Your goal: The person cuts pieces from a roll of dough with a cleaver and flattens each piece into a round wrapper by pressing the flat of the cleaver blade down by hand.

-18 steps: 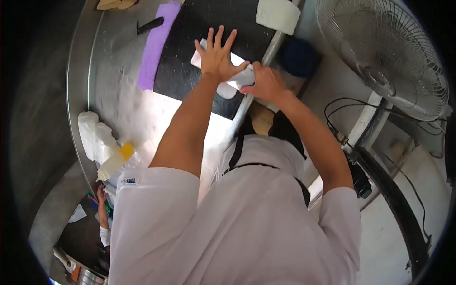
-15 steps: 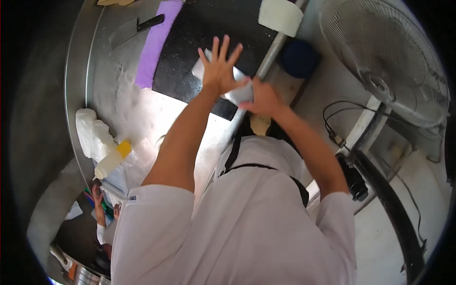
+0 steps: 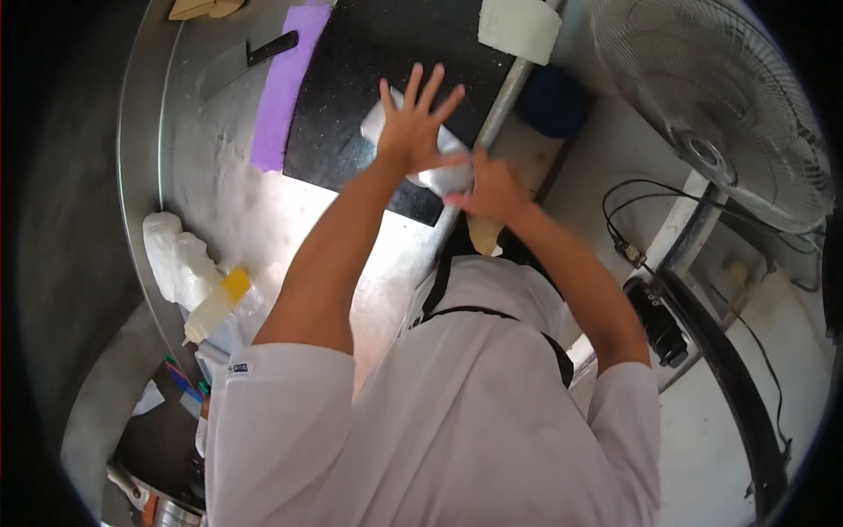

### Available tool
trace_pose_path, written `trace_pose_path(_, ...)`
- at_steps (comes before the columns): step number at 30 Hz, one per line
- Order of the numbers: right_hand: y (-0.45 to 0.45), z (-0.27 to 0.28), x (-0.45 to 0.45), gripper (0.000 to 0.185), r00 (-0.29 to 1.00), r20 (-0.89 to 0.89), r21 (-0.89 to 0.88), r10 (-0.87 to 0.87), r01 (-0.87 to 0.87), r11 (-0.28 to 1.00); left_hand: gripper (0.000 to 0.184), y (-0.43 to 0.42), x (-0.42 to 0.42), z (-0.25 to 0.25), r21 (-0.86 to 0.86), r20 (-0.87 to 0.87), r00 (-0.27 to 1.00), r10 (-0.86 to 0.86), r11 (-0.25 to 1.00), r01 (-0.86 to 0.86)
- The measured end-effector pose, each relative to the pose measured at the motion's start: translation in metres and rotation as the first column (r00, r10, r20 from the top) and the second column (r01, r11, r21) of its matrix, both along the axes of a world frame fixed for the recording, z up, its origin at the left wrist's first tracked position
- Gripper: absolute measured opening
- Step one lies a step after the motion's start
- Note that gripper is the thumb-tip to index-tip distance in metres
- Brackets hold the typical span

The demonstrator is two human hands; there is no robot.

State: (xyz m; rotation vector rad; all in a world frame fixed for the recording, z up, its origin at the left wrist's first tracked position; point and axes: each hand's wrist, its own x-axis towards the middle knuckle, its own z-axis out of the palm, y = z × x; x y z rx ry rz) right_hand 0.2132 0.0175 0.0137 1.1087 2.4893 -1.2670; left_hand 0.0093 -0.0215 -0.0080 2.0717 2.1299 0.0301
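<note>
A silvery-white bundle (image 3: 450,178), which looks like a foil-wrapped roll, lies at a slant across a black board (image 3: 338,132). My left hand (image 3: 409,139) is spread out over its middle, palm down with the fingers apart. At the end nearer my body, my right hand (image 3: 496,189) closes around the bundle, thumb and fingers on either side. What is inside the wrap is hidden, and my left palm covers the middle part.
Left of the board lie a purple cloth (image 3: 285,97) and a black-handled cleaver (image 3: 255,60). A yellow-capped squeeze bottle (image 3: 215,309) rests by white plastic bags (image 3: 176,255). A white pad (image 3: 518,28) sits at the board's far right, near a standing fan (image 3: 702,123).
My left hand has shifted slightly right over the bundle, and my right hand slightly down. At lower left, a co-worker's raised hand has left the view. The whole view has shifted a little.
</note>
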Motion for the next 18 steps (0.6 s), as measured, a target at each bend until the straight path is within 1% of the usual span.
trace_pose_path(1,-0.013,-0.012,0.008,0.088,1.000,-0.017,-0.012,0.019,-0.019,1.000,0.112,-0.013,0.005,-0.002,-0.012,0.033,0.999,-0.016,1.000,0.016)
trace_pose_path(2,-0.025,-0.029,0.016,0.087,0.986,-0.166,0.155,-0.018,0.044,0.987,0.112,-0.012,0.006,-0.004,-0.006,0.090,0.995,-0.053,0.999,0.054)
trace_pose_path(3,-0.017,-0.026,0.013,0.084,0.991,-0.131,0.109,-0.029,0.044,0.993,0.113,-0.002,0.005,-0.001,-0.033,0.083,0.994,-0.070,0.997,0.073)
trace_pose_path(4,-0.009,-0.022,0.010,0.080,0.995,-0.093,0.065,-0.038,0.045,0.997,0.113,0.008,0.001,-0.004,0.030,0.073,0.995,-0.061,0.998,0.059)
trace_pose_path(5,-0.003,-0.020,0.008,0.077,0.990,-0.119,0.025,-0.073,0.077,0.997,0.112,0.015,-0.001,-0.005,0.082,0.071,0.995,-0.067,0.995,0.061)
trace_pose_path(6,0.005,-0.017,0.008,0.077,0.990,-0.106,0.020,-0.095,0.098,0.995,0.108,0.022,-0.002,-0.003,0.130,0.087,0.995,-0.050,0.991,0.038)
trace_pose_path(8,0.029,-0.014,-0.004,0.070,0.990,-0.139,0.053,-0.025,0.033,0.998,0.109,0.038,-0.009,-0.003,0.163,0.041,0.999,-0.035,0.986,0.028)
trace_pose_path(9,0.036,-0.014,-0.011,0.073,0.993,-0.120,0.102,-0.011,0.024,0.995,0.110,0.043,-0.015,-0.003,0.169,0.016,1.000,-0.024,0.985,0.021)
trace_pose_path(10,0.043,-0.008,-0.018,0.074,0.995,-0.095,0.076,-0.014,0.021,0.997,0.112,0.048,-0.019,-0.003,0.147,-0.043,0.999,-0.023,0.989,0.030)
trace_pose_path(11,0.042,-0.002,-0.019,0.075,0.998,-0.068,0.041,-0.017,0.019,0.999,0.112,0.047,-0.018,0.002,0.104,-0.048,0.998,-0.030,0.994,0.035)
trace_pose_path(12,0.031,0.000,-0.012,0.075,0.997,-0.071,0.040,-0.015,0.018,0.999,0.112,0.036,-0.014,0.002,0.079,-0.033,0.997,-0.064,0.995,0.067)
trace_pose_path(13,0.015,-0.001,-0.003,0.074,0.999,-0.033,0.007,-0.022,0.022,1.000,0.113,0.025,-0.009,0.001,0.061,-0.019,0.996,-0.092,0.994,0.093)
trace_pose_path(14,-0.005,-0.002,0.008,0.074,1.000,0.010,-0.038,-0.026,0.027,0.999,0.120,0.007,0.002,0.001,0.064,0.062,0.992,-0.113,0.992,0.109)
trace_pose_path(15,-0.028,-0.006,0.020,0.074,1.000,0.009,-0.044,-0.021,0.021,0.999,0.121,-0.008,0.013,-0.008,0.054,0.066,0.990,-0.129,0.991,0.125)
trace_pose_path(17,-0.048,-0.021,0.036,0.070,0.968,-0.171,0.010,-0.186,0.190,0.982,0.119,-0.003,0.029,0.000,-0.045,0.093,0.977,-0.193,0.979,0.197)
trace_pose_path(18,-0.035,-0.021,0.035,0.070,0.970,-0.164,0.003,-0.178,0.181,0.984,0.119,0.003,0.027,-0.001,-0.030,0.086,0.973,-0.215,0.975,0.218)
